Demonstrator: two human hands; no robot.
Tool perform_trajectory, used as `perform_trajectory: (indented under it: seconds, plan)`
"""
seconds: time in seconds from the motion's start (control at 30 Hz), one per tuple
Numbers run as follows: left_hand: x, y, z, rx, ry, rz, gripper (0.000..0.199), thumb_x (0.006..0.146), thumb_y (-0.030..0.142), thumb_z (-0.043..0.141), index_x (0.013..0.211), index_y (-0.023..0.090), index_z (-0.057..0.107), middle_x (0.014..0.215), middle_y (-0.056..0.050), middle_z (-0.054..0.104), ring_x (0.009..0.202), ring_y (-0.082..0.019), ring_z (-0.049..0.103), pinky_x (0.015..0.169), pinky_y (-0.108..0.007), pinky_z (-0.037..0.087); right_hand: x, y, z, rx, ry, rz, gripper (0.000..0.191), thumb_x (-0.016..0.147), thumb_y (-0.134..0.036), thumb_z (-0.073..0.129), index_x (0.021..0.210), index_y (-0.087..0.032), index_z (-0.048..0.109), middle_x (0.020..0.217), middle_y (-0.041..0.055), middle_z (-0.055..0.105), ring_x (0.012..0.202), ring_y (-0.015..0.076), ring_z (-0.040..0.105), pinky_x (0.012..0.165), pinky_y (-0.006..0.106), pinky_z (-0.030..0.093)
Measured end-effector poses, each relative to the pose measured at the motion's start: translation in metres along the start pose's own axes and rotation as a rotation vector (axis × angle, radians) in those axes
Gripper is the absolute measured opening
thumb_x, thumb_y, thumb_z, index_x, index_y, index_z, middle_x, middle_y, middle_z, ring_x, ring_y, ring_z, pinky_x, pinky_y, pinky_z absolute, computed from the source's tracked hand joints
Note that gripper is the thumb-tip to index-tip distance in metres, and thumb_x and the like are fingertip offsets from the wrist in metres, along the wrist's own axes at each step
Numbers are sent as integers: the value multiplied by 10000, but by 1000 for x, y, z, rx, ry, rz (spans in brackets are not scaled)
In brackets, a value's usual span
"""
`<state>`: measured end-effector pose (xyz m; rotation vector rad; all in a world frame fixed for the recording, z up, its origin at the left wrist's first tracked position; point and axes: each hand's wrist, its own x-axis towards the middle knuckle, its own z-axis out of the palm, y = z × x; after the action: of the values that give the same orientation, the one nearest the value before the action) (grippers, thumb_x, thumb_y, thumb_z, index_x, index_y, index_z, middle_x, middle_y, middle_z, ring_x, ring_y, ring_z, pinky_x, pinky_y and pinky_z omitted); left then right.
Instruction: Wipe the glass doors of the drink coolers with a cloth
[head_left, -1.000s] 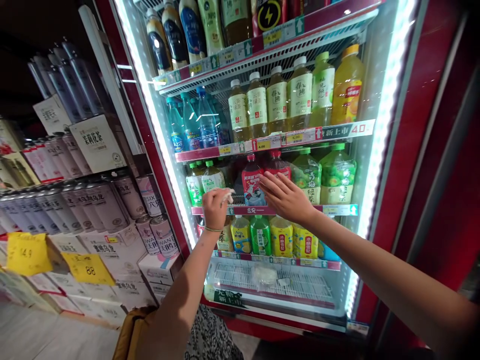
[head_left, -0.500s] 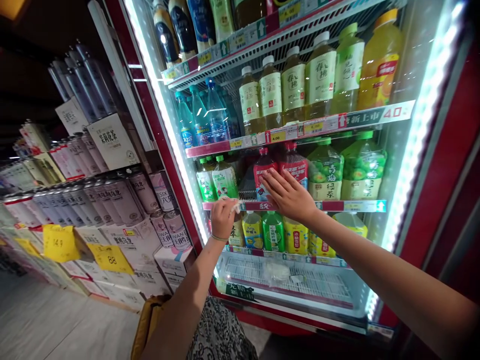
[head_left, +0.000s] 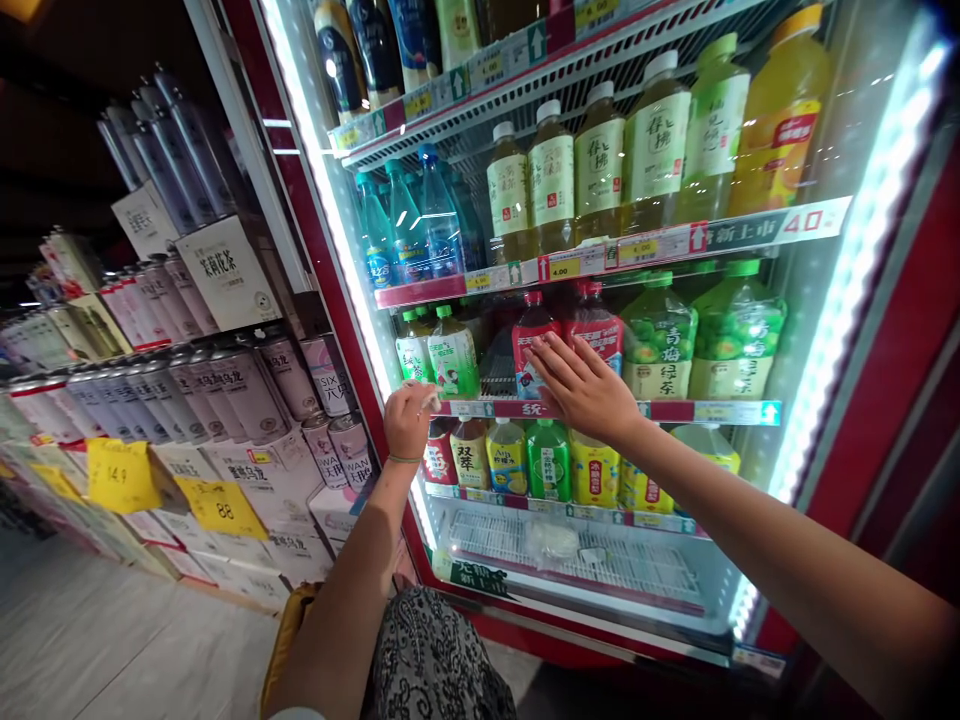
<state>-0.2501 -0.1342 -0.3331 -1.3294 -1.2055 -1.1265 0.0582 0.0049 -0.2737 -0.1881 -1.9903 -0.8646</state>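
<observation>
wad [head_left: 431, 400], white and crumpled, is pinched in the left hand [head_left: 407, 422], near the left edge of the cooler [head_left: 862, 385]; right hand [head_left: 589, 392] flat, fingers slightly parted, before red bottles [head_left: 529, 322]. how much is done, i can't tell.

Two white light strips, left [head_left: 334, 200] and right [head_left: 850, 300], lit the fridge brightly and burned out nearly to pure white. Glare streaked the blue bottles [head_left: 406, 225]. Outside, the cans [head_left: 247, 395] sat in dimmer light, and blackness filled the upper left. A shadow darkened the left forearm [head_left: 345, 610]. The right grip [head_left: 581, 385] looked fairly sharp; wide-angle stretch tilted the edges, and the right border turned blurry.
</observation>
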Motion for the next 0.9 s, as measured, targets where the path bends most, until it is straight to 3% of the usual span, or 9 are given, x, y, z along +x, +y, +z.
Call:
perform_trajectory:
  seconds: [0.1, 0.23, 0.43, 0.57, 0.7, 0.9]
  plan:
    - [-6, -7, 0, 36, 11, -39, 270, 1017, 270, 558, 1231, 230, 717, 1088, -111, 696, 1097, -256, 646, 1006, -469, 526, 0, 0, 0, 14, -11, -2, 760, 1057, -287, 484, 1667, -177, 44, 1697, 98, 226, 1593, 276, 221, 1313, 538, 274]
    - [-15, -16, -7, -11, -136, 87, 187, 985, 263, 618, 1097, 302, 762, 1024, -47, 730, 1031, -200, 686, 989, -383, 551, -1, 1, 1, 33, -8, 5, 766, 1054, -284, 483, 1667, -195, 31, 1706, 77, 202, 1595, 269, 215, 1317, 537, 265]
    - [-18, -30, -17, 28, -102, 64, 256, 1010, 229, 550, 1195, 241, 727, 1099, -105, 717, 1112, -244, 660, 1040, -466, 526, 0, 1, 0, 26, -24, 2, 770, 1053, -281, 488, 1667, -181, 34, 1708, 80, 184, 1604, 266, 183, 1325, 530, 248]
    - [-8, -33, -17, -15, -190, 160, 184, 981, 261, 629, 1109, 299, 755, 1029, -43, 746, 1040, -198, 694, 997, -375, 556, -1, 1, 2, 28, -17, 7, 770, 1051, -284, 497, 1667, -183, 46, 1710, 80, 204, 1601, 269, 206, 1323, 527, 253]
    - [6, -43, -17, 25, -110, 102, 206, 1000, 259, 603, 1156, 246, 736, 1101, -92, 734, 1106, -230, 669, 1036, -433, 527, -1, 1, 4, 37, 3, 16, 760, 1054, -285, 481, 1667, -212, 39, 1710, 67, 210, 1595, 265, 231, 1311, 535, 278]
    - [-28, -39, -31, 78, -134, 38, 193, 1001, 251, 586, 1103, 236, 749, 1056, -96, 736, 1066, -233, 667, 1006, -427, 537, -2, 1, 2, 126, -18, 37, 780, 1044, -265, 476, 1670, -232, 12, 1715, 59, 195, 1604, 264, 208, 1327, 538, 232]
